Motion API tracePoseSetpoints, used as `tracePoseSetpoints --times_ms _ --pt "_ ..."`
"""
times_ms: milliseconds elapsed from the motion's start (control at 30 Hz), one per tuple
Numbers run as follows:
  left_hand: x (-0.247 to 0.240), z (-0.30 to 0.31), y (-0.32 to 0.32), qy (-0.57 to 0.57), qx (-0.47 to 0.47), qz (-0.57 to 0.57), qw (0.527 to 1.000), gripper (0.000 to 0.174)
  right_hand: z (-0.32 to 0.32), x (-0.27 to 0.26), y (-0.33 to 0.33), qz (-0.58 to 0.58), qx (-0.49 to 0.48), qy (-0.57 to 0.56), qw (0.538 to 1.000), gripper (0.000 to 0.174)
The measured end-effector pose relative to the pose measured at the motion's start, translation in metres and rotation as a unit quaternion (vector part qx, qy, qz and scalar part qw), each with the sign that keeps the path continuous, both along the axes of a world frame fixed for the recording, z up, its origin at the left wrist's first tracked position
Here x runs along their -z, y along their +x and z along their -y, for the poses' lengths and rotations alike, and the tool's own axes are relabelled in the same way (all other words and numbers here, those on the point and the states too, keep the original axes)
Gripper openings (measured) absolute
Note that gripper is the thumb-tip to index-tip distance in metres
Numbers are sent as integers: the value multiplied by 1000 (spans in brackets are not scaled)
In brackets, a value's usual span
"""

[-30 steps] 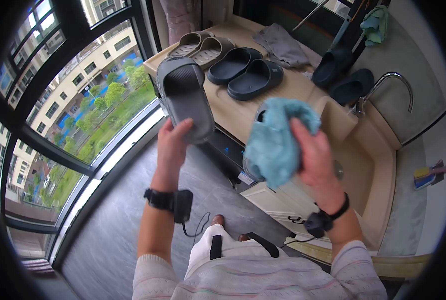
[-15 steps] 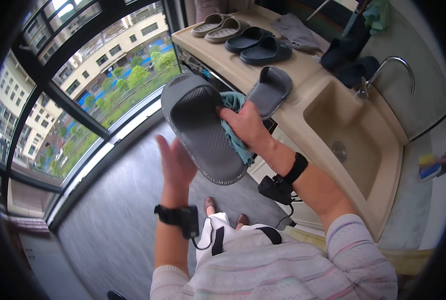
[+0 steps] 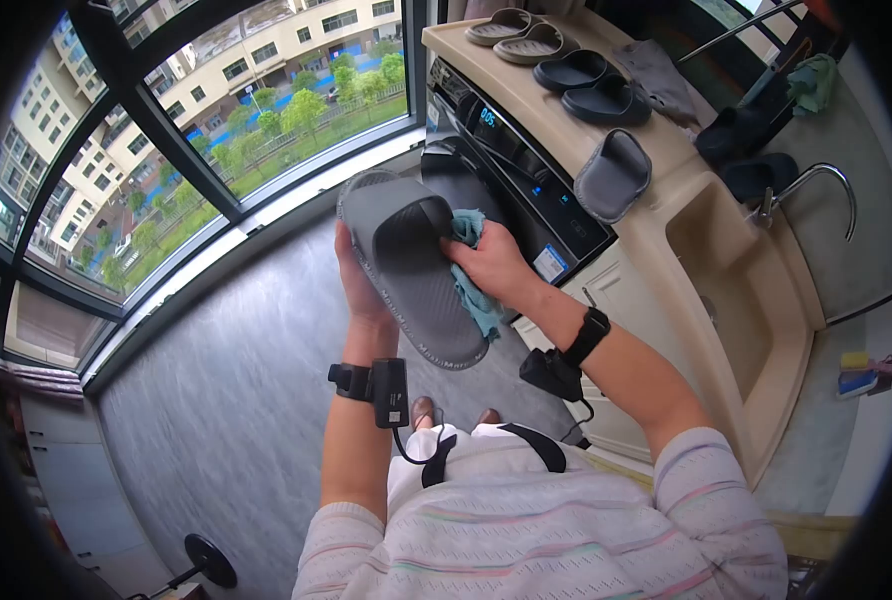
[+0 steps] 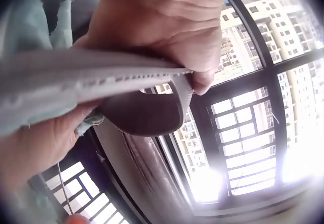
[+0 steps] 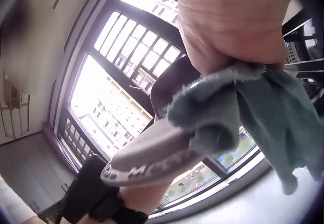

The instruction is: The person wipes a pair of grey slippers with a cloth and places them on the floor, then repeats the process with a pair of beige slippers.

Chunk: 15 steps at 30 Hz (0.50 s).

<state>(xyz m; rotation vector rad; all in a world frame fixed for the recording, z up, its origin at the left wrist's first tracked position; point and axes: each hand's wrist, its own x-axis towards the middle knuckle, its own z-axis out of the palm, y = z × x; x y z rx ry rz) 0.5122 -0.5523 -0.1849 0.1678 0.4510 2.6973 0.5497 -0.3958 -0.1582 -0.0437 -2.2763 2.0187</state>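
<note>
Head view: the left hand (image 3: 362, 290) is gripping the grey slipper (image 3: 421, 300) by one long edge, fingers curling round it, while the right hand (image 3: 496, 265) is pinching the teal cloth (image 3: 478, 298) against the opposite edge. The slipper is hanging over the floor (image 3: 236, 370), off the counter (image 3: 486, 65), where a matching slipper (image 3: 611, 185) is resting. It's looking light and springy, perhaps slick if damp; the thick sole edge is offering a firmer hold than the bendy strap (image 3: 411, 222).

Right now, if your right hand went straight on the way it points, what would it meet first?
The slipper: the right hand holds the cloth against its near edge. Beyond that, perhaps the left hand at the opposite edge, though depth is unclear.
</note>
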Motion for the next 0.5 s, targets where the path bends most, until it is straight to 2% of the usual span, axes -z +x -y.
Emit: tracePoseSetpoints --times_ms 33,67,100,133,167,233,367,433,467,500 --pt "0 5 -2 1 0 4 1000 62 2 -1 -4 -14 5 104 994 20" --pt "0 10 -6 0 -8 8 1000 57 1 1 -9 -11 4 106 994 20" --pt "1 15 -9 -2 -15 13 1000 53 -3 4 -14 -30 28 196 980 24" --pt "3 19 -13 -1 -17 17 1000 53 -7 8 -19 -50 50 285 956 28" --pt "5 24 -17 1 -31 13 999 52 -12 14 -25 -139 64 340 928 33" --pt "6 32 -20 3 -46 11 999 52 4 -24 -9 -181 115 481 850 32" --pt "-1 33 -20 -6 -49 31 998 51 33 -37 -8 -143 61 467 871 36" --pt "-5 32 -22 -1 -34 26 999 50 45 -30 -11 -50 -24 352 934 39" --pt "-8 31 -21 -6 -37 21 999 49 47 -31 -9 18 -104 318 942 36" --pt "-9 31 -20 -10 -41 17 999 49 52 -25 -6 19 -103 318 942 36"
